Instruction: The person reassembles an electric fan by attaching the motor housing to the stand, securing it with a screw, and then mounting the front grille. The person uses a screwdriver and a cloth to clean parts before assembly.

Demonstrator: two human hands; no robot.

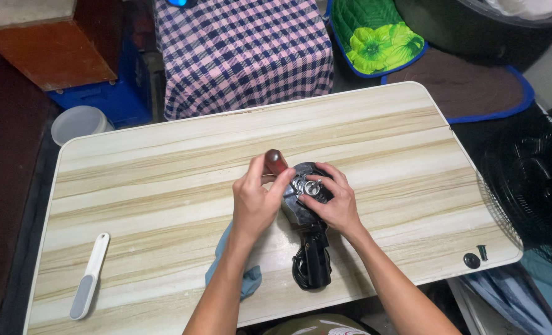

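Gripping rounded black metal power tool (305,205)

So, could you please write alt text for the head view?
Two bare hands work on a dark power tool on a wood-grain table: left hand beside its reddish-brown handle, right hand at the metal head. A blue cloth lies underneath.

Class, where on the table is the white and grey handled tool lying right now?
In the head view, the white and grey handled tool lies near the table's front left corner, well left of the left hand and the blue cloth.
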